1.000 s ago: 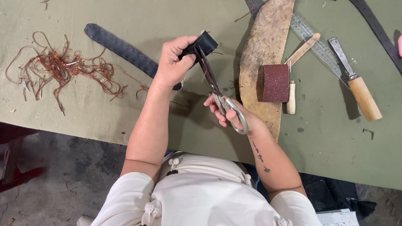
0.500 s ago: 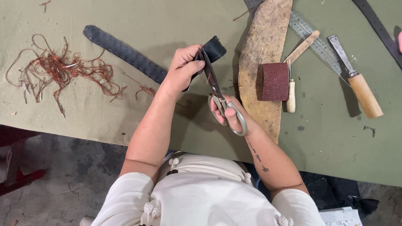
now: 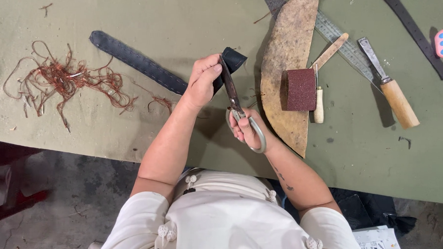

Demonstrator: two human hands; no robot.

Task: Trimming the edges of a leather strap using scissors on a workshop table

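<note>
A dark leather strap [image 3: 150,68] is pinched at its folded end by the left hand [image 3: 203,82] above the green table [image 3: 137,18], while scissors [image 3: 239,110] are gripped in the right hand [image 3: 246,130], blades right against the strap

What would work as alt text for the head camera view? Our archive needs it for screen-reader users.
Seen from above, a person's left hand holds the end of a dark stitched strap while the right hand works scissors against it, over a green table. A tangle of reddish thread lies left; a curved leather piece, sanding block and wooden-handled knife lie right.
</note>
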